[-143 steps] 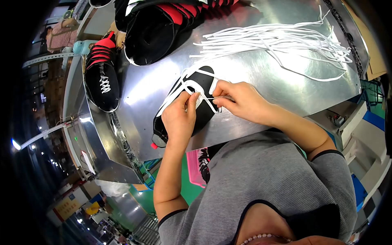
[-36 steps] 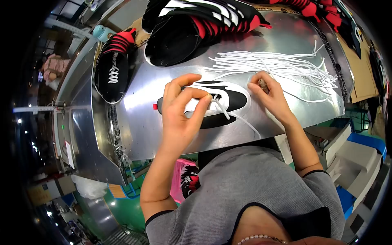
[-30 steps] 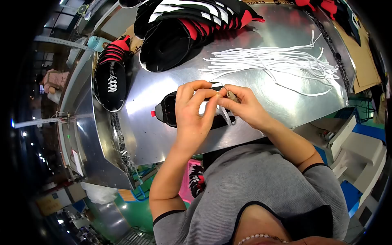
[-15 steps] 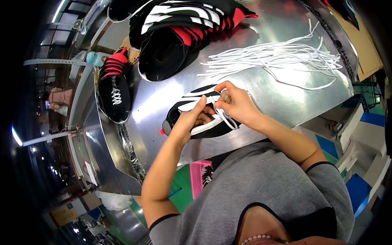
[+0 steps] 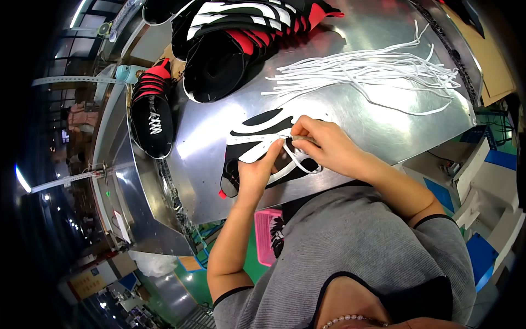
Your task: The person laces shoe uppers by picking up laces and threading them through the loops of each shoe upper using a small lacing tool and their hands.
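My left hand (image 5: 256, 171) grips the side of a black and white shoe upper (image 5: 244, 149), its thumb on top near the eyelets and its other fingers partly hidden inside the opening. My right hand (image 5: 331, 147) is closed on a small tool (image 5: 307, 139) with a brownish handle, whose thin metal tip meets the eyelet edge beside my left thumb. A white lace (image 5: 296, 160) hangs in a loop from the eyelets over the upper, below my right fingers. A red tab (image 5: 222, 194) shows at the heel end.
On the metal table (image 5: 197, 194), white laces (image 5: 361, 68) lie in a bundle at the back right. Black, red and white uppers (image 5: 219, 63) are stacked at the back. Another laced upper (image 5: 152, 118) stands at the left edge. A pink basket (image 5: 264, 238) is below the table.
Over the last seconds the upper was turned and my left hand took hold of its side. My right hand came in from the right with the tool and now works at the eyelets.
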A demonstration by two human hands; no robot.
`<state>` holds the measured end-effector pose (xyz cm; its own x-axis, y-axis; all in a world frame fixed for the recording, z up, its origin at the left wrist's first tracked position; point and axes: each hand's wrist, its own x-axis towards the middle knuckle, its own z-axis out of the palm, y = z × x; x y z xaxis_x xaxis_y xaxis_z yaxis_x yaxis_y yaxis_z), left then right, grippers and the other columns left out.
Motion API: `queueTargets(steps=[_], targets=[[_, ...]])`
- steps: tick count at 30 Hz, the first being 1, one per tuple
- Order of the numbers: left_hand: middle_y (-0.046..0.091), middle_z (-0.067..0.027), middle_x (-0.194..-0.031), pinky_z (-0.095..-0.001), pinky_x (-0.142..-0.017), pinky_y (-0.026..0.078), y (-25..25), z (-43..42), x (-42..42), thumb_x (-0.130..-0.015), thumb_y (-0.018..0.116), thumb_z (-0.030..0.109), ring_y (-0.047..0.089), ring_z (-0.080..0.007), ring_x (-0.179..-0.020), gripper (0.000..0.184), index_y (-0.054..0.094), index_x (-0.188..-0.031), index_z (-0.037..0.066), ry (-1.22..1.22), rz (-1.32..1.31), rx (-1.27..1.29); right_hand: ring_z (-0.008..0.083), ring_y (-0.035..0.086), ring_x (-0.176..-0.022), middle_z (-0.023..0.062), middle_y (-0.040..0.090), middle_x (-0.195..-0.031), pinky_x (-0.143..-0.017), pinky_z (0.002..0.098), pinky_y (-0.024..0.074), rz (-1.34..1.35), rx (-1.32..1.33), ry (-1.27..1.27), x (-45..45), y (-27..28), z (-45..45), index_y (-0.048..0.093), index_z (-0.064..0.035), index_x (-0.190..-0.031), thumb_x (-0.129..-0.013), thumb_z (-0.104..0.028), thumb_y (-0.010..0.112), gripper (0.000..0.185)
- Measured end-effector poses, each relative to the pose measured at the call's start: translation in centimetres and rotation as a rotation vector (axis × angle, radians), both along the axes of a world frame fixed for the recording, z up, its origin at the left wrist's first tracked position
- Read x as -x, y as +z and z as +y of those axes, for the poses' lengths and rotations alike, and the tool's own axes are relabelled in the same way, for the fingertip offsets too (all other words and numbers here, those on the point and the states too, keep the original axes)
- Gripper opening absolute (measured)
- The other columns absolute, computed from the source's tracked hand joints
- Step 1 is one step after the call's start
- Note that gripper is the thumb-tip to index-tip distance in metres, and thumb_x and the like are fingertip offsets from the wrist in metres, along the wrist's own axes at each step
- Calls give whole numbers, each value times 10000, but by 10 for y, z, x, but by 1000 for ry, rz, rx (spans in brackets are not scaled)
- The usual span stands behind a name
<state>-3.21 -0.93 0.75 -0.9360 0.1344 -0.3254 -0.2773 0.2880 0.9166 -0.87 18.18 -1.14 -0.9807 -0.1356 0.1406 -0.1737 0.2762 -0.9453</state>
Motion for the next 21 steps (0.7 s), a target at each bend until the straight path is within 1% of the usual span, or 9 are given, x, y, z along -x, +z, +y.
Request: queueTargets(steps=[6, 9, 12, 15, 16, 19, 20, 21], targets=[[672, -21, -767, -190, -421, 386, -2, -1, -3, -873, 740, 144, 558, -43, -570, 189, 681, -975, -4, 4, 36, 14, 275, 661, -691, 132, 673, -782, -643, 359, 508, 55, -224, 6, 5, 14, 5, 650, -32, -925, -881, -130, 670, 110], [677, -30, -778, -192, -412, 375, -3, -2, -4, -874, 739, 138, 551, -44, -556, 191, 678, -989, -3, 12, 30, -17, 281, 658, -679, 127, 671, -761, -632, 354, 505, 10, -273, 45, 10, 15, 6, 653, -34, -919, -873, -132, 676, 111], [685, -43, -796, -198, -408, 370, -2, -4, -5, -881, 731, 138, 541, -46, -541, 192, 678, -999, -4, 1, -1, -39, 296, 649, -670, 123, 665, -743, -617, 363, 501, -62, -74, 69, 12, 12, 8, 655, -38, -910, -866, -129, 676, 103], [686, -46, -798, -200, -410, 369, -2, -3, -5, -882, 732, 141, 536, -43, -540, 199, 676, -1005, -4, 26, -2, -41, 307, 636, -652, 126, 659, -734, -609, 370, 498, -20, -88, 82, 15, 7, 9, 646, -38, -894, -861, -121, 676, 94], [690, -40, -805, -198, -408, 363, -3, -3, -5, -898, 711, 140, 531, -36, -535, 157, 687, -978, 8, 27, 11, -50, 316, 639, -660, 134, 660, -739, -612, 380, 500, -27, -135, 86, 15, 9, 8, 643, -37, -892, -862, -125, 670, 97], [695, -34, -816, -209, -471, 430, -5, -9, -5, -922, 671, 132, 583, -65, -589, 131, 696, -948, 6, -26, -64, 17, 346, 649, -689, 159, 664, -759, -628, 414, 504, -41, -299, 83, 16, 13, 1, 635, -35, -893, -864, -137, 654, 108], [695, -32, -810, -242, -592, 500, -4, -7, -9, -943, 632, 126, 628, -100, -667, 154, 695, -916, -11, -65, 65, 26, 359, 652, -703, 166, 665, -768, -636, 427, 506, -30, -364, 82, 16, 8, -5, 635, -37, -897, -863, -143, 649, 112], [651, 9, -757, -217, -502, 406, -17, -10, -13, -950, 635, 168, 532, -42, -579, 177, 703, -906, 10, -94, 198, 43, 372, 655, -717, 174, 666, -777, -644, 440, 508, 9, -418, 97, 21, 2, -16, 634, -39, -901, -862, -149, 644, 118]])
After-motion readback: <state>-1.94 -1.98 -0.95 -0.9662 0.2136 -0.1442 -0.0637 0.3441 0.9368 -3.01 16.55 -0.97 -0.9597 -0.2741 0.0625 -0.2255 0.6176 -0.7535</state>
